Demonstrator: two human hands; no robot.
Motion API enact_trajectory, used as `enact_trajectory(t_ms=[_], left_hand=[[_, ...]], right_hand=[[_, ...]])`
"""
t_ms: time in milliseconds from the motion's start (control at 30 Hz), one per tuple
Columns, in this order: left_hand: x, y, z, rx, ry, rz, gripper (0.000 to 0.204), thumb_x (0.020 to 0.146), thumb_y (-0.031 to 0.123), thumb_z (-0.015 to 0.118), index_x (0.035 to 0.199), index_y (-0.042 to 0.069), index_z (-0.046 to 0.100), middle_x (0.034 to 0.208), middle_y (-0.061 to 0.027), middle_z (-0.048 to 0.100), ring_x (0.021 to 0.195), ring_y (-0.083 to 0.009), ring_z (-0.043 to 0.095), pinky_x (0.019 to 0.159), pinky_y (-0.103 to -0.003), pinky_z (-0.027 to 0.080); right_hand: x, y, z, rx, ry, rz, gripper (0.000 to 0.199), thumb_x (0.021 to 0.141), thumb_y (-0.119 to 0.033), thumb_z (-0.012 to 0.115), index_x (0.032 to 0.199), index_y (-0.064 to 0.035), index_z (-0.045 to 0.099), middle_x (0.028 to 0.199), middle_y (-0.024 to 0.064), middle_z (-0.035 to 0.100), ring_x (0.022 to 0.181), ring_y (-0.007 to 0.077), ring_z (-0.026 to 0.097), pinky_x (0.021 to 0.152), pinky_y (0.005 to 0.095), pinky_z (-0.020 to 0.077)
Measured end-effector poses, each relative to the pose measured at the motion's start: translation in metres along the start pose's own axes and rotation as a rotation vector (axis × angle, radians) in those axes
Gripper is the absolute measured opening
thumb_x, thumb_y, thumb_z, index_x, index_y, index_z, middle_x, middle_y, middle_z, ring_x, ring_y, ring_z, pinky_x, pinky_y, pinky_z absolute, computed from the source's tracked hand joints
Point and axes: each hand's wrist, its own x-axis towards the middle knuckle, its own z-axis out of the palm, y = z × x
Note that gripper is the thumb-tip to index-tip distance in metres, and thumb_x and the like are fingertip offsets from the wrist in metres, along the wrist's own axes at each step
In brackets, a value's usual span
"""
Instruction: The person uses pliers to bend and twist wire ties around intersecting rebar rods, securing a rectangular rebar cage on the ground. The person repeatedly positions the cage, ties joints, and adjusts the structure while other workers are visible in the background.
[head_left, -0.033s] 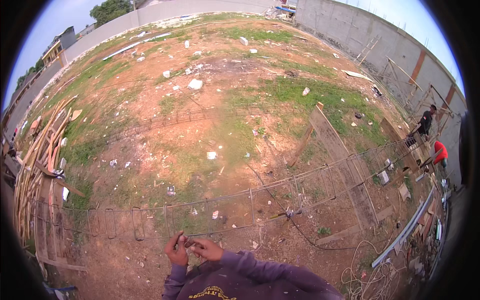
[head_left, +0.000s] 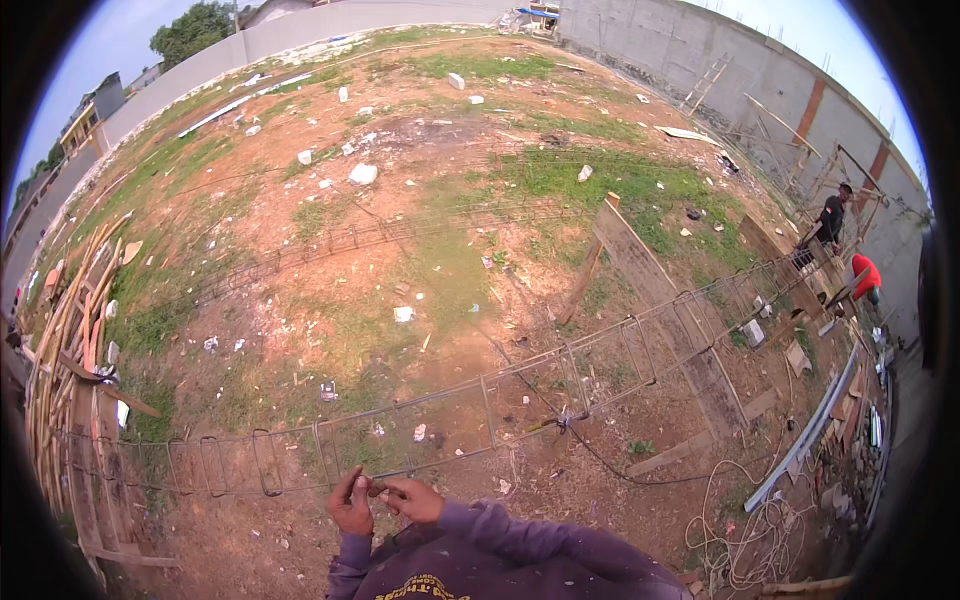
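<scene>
Your left hand (head_left: 350,505) and your right hand (head_left: 413,498) meet close in front of your chest, at the near end of the long cage of rusty steel bars with square stirrups (head_left: 560,385). The fingers of both hands are curled and pinch a small dark piece (head_left: 383,490) between them; what it is exactly, you cannot tell. This piece touches the lower bar of the cage. The cage runs away to your right, over the reddish bare ground (head_left: 400,250), toward two people near the grey concrete wall (head_left: 760,70).
</scene>
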Motion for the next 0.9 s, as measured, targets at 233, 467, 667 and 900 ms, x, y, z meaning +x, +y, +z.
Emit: enact_trajectory(t_ms=[233,467,667,900], left_hand=[[-0.002,-0.009,0.073,-0.445,-0.399,-0.467,0.043,0.093,0.034,0.052,0.114,-0.003,0.058,0.099,-0.0132,0.067,0.085,-0.0217,0.064,0.066,-0.031,0.053],[-0.009,-0.026,0.125,-0.233,-0.576,-0.572,0.035,0.091,0.028,0.062,0.101,-0.005,0.064,0.092,-0.0113,0.067,0.080,-0.0157,0.063,0.061,-0.028,0.052],[-0.019,-0.046,0.142,-0.078,-0.541,-0.295,0.028,0.089,0.022,0.064,0.092,-0.006,0.066,0.083,-0.0109,0.067,0.072,-0.0153,0.063,0.061,-0.028,0.051],[-0.016,-0.042,0.132,0.036,-0.568,-0.142,0.027,0.088,0.020,0.066,0.089,-0.008,0.066,0.078,-0.0131,0.068,0.068,-0.0169,0.063,0.066,-0.029,0.051]], right_hand=[[-0.069,0.011,-0.054,-0.452,0.607,-0.156,0.028,0.087,-0.012,0.054,0.114,-0.0115,0.062,0.093,0.0184,0.066,0.086,0.0381,0.063,0.072,0.0443,0.0491],[-0.112,0.021,-0.088,-0.473,0.729,-0.010,0.029,0.088,-0.015,0.055,0.117,-0.0153,0.060,0.096,0.0191,0.065,0.090,0.0383,0.062,0.077,0.0460,0.0483],[-0.123,0.030,-0.096,-0.399,0.560,-0.005,0.028,0.090,-0.018,0.054,0.117,-0.0128,0.060,0.089,0.0172,0.065,0.081,0.0373,0.062,0.072,0.0440,0.0474],[-0.119,0.056,-0.112,0.366,0.108,-0.026,0.030,0.093,-0.023,0.056,0.113,-0.0023,0.059,0.062,-0.0022,0.046,0.056,0.0080,0.043,0.050,0.0251,0.0334]])
